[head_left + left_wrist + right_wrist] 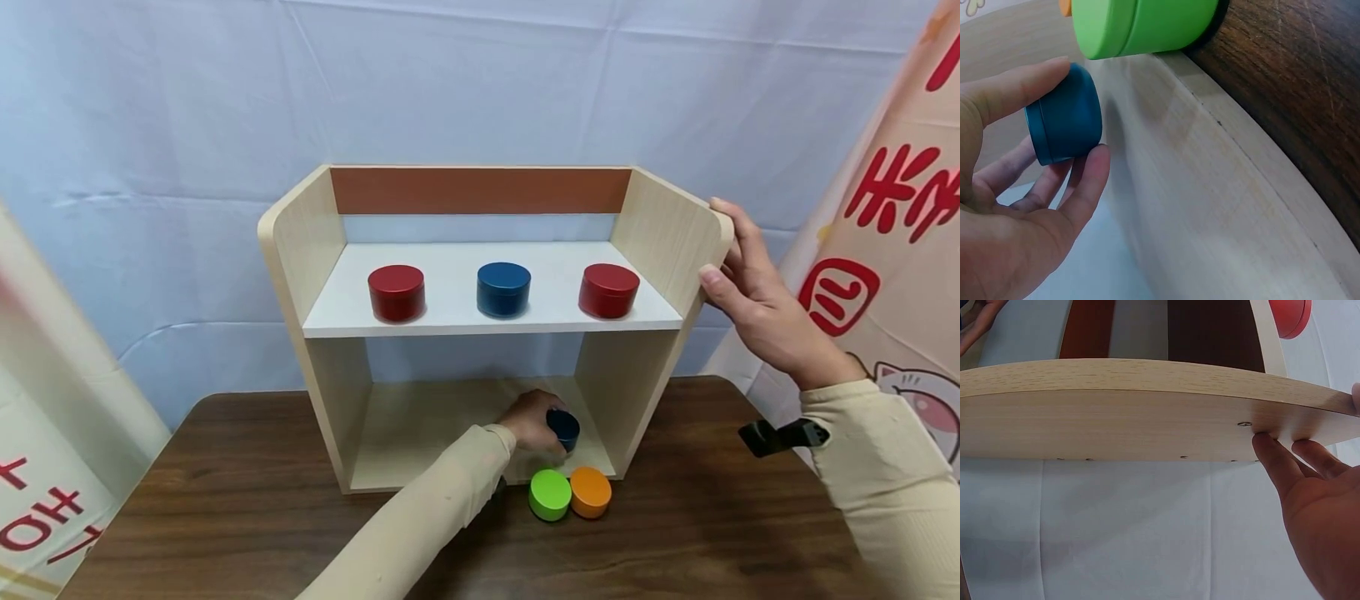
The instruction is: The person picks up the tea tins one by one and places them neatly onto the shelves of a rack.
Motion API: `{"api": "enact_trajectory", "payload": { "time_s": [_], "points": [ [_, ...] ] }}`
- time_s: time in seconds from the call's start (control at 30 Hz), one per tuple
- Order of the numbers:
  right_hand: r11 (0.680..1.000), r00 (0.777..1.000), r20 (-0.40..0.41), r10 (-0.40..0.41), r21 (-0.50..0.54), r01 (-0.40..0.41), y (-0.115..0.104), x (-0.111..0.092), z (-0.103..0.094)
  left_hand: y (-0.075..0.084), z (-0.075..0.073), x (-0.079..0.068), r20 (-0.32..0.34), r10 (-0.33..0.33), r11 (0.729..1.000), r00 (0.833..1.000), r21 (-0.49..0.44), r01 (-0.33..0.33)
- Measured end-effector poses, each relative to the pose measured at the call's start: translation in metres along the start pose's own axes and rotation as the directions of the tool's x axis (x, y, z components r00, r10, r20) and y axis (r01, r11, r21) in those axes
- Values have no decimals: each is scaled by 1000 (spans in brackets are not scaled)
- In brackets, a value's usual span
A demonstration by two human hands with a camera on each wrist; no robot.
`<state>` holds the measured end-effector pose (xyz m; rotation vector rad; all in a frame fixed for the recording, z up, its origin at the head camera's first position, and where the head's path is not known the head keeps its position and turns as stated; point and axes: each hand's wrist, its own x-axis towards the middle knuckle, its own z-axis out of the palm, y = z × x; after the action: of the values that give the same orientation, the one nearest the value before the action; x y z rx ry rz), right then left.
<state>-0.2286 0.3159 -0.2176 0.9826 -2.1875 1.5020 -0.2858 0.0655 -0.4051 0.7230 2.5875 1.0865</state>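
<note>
In the lower compartment of a small two-tier wooden shelf [431, 417], my left hand [531, 423] pinches a dark blue round tin [1069, 119]. Its thumb lies on one side of the tin and the fingertips on the other, with the tin close over the bottom board. My right hand [768, 308] grips the upper front of the shelf's right side panel [1116, 419], fingers against the outer face and thumb at the front edge. A green round tin [550, 494] and an orange one [591, 492] stand side by side just before the bottom board, near the left hand.
On the white upper board [450, 254] sit a red tin [397, 293], a blue tin [503, 290] and another red tin [609, 291], spaced in a row. The shelf stands on a dark wooden table [247, 492]. Behind hangs a pale cloth [480, 83], with printed curtains at both sides.
</note>
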Motion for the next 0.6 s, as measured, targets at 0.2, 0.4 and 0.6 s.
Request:
{"api": "enact_trajectory", "payload": {
  "time_s": [0.2, 0.4, 0.6],
  "points": [
    [1000, 1000, -3, 1, 19, -1, 0, 0, 1, -1, 5, 0, -16, -11, 1000, 1000, -1, 11],
    [1000, 1000, -6, -1, 23, 1, 0, 0, 1, -4, 10, 0, -26, -29, 999, 999, 25, 29],
    [1000, 1000, -6, -2, 16, 3, 0, -1, 1, -6, 12, 0, -46, -14, 999, 999, 31, 16]
  ]
}}
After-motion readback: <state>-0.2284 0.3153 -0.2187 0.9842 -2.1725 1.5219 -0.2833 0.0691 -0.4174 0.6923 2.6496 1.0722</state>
